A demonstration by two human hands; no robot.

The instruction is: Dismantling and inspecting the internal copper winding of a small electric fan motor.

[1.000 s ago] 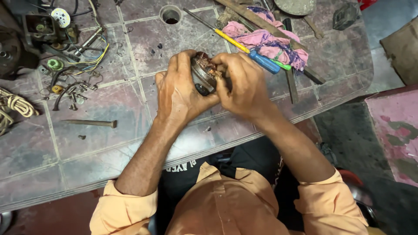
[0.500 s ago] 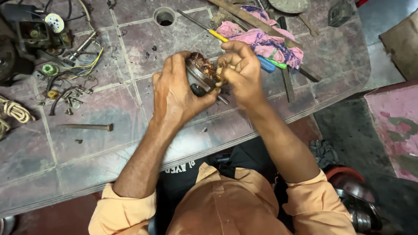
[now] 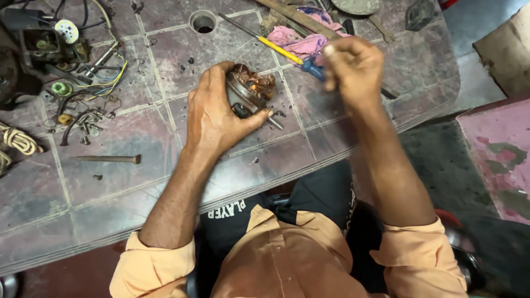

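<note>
Right hand (image 3: 353,66) has come off the motor part (image 3: 249,91) since a sec ago. Earlier both hands were wrapped round it; now only the left hand (image 3: 215,113) has it, fingers curled over the top and thumb under, holding it tilted just above the bench (image 3: 138,182), roughly mid-bench.

The motor part is a round metal piece w/ copper-coloured windings showing on its upper face and a short shaft poking out toward the near edge.

Right hand has moved toward the far edge and is now closed round the blue handle of a screwdriver (image 3: 281,52). The tool's yellow section and metal shank run off toward the far left corner area. It lies beside a pink rag (image 3: 301,41); can't tell if it's lifted yet or still resting on the bench.

So: bare-finger work on the part has stopped and a tool is in hand; judging by that, the part needs prying or unscrewing next.

Rest of the bench is as before: a nail (image 3: 107,159) near the left side, loose screws and wire bits (image 3: 88,118) toward the far left corner, a round hole (image 3: 202,22) near the far edge.
</note>
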